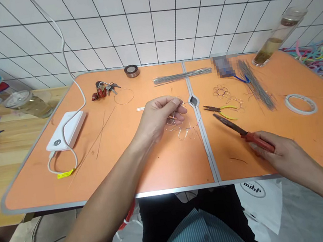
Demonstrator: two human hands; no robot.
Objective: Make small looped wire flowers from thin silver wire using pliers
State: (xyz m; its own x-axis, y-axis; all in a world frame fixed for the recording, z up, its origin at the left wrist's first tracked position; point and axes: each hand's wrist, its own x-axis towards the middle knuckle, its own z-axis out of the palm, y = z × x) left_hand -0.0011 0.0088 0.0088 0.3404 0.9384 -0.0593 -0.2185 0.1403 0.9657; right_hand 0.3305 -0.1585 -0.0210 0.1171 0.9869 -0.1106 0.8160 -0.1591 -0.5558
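Left hand (163,114) pinching looped wire (186,132), seemingly steadying it; right hand (280,153) gripping red-handled pliers (245,133), apparently keeping them ready.

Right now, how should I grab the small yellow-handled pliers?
I'd take the yellow handles from above and the right: the small pliers lie flat, jaws pointing left, handles spread rightward. Your right hand holds the red-handled tool, though.
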